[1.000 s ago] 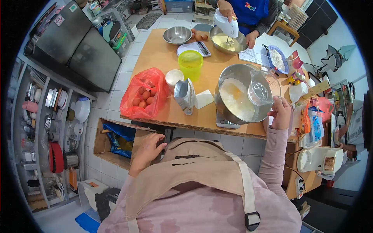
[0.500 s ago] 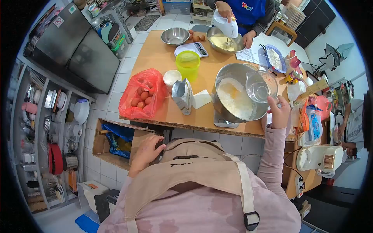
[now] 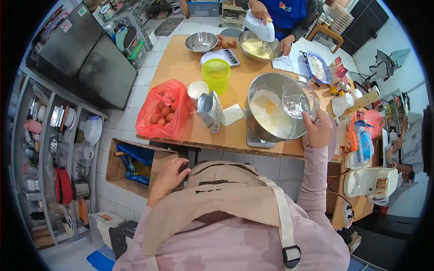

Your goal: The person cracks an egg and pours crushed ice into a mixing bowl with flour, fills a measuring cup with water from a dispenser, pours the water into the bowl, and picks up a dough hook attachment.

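Observation:
My right hand [image 3: 318, 128] grips a clear plastic measuring jug [image 3: 300, 96] by its handle side, tilted over the large steel mixing bowl [image 3: 254, 118]. Clear liquid shows inside the jug. White flour [image 3: 264, 105] with a small yellow patch lies in the bowl, which stands on a scale [image 3: 259, 143]. Fingers apart and holding nothing, my left hand [image 3: 170, 178] is low beside my apron [image 3: 226, 198] and the cardboard box [image 3: 159, 165]. Left of the bowl are a white scraper [image 3: 232, 114] and an open foil packet [image 3: 209, 113].
A red bag of eggs [image 3: 163, 112], a white cup [image 3: 197, 91] and a yellow-green container [image 3: 215, 79] stand on the table's left. Across it, another person's hand [image 3: 259, 11] holds a hand mixer [image 3: 260, 28] in a steel bowl [image 3: 253, 50]. Packets [image 3: 361, 144] crowd the right side.
My right hand has turned the jug to a steeper tilt over the bowl. The whole view has shifted slightly. My left hand stays in much the same place.

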